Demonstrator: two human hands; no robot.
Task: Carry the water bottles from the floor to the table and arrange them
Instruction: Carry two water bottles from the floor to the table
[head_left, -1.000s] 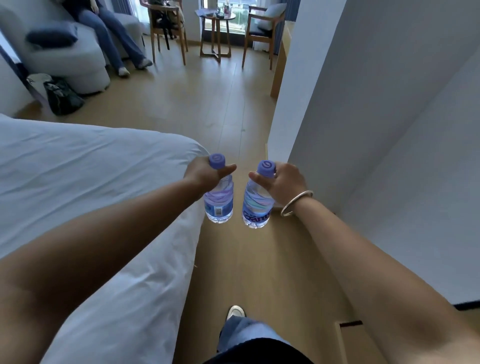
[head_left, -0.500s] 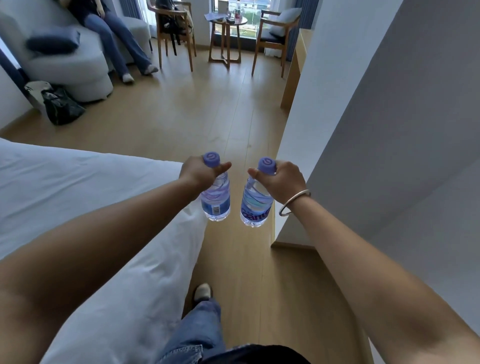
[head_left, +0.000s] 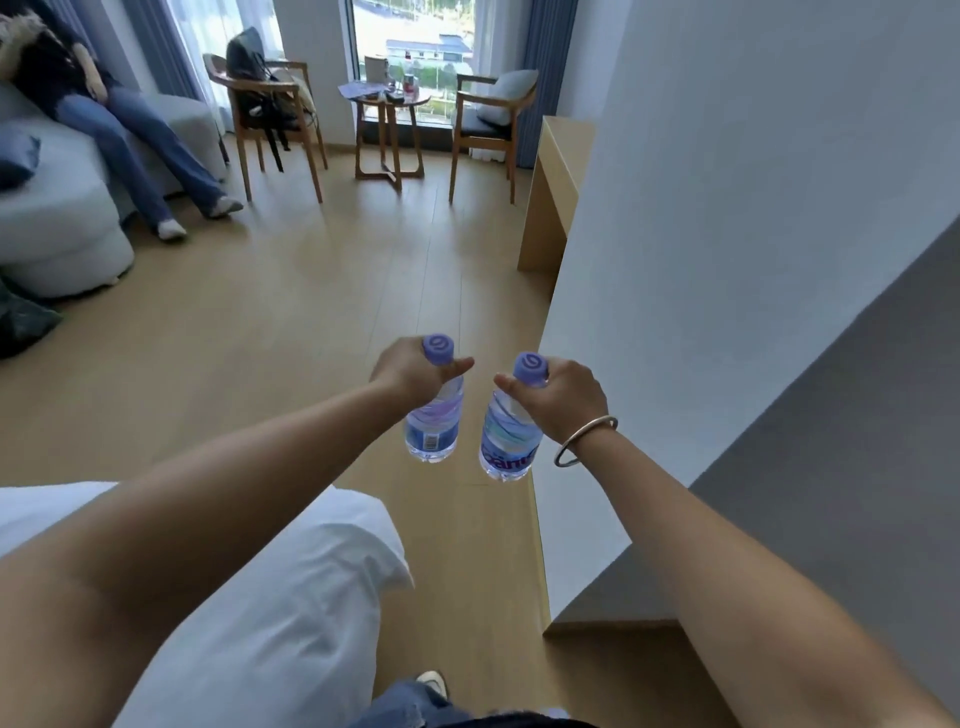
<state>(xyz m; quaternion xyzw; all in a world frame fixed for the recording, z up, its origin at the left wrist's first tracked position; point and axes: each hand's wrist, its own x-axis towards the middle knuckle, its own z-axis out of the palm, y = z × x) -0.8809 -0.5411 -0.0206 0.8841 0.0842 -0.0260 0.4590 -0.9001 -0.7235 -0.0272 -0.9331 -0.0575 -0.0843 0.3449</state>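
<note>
Two clear plastic water bottles with purple caps are hanging in the air over the pale wooden floor (head_left: 322, 312), one in each hand, side by side but not touching. The left hand (head_left: 410, 376) is gripping the left bottle (head_left: 434, 426) just under its cap, fingers curled round the neck and thumb pointing right. The right hand (head_left: 563, 397) is gripping the right bottle (head_left: 506, 436) the same way at the neck, thumb pointing left; a silver bangle (head_left: 584, 440) is sitting on that wrist. Both bottles are hanging roughly upright, their bases tilting slightly toward the near side, and both are carrying blue and purple labels.

Near left, a corner of a bed with white bedding (head_left: 291, 613) is lying under the left forearm. Along the right, a white wall (head_left: 727, 234) is running away from the camera, and past it a light wooden desk (head_left: 558, 171) is standing against it. At the far end, by the window, a small round wooden table (head_left: 389, 132) with a few items on top is sitting between two wooden armchairs; the left chair (head_left: 270, 109) is holding a dark bag, the right chair (head_left: 491, 114) a grey cushion. At far left, another person in blue jeans (head_left: 135, 135) is sitting on a pale grey sofa (head_left: 57, 228). At the near edge, a denim-clad leg and a light shoe (head_left: 434, 680) are showing.
</note>
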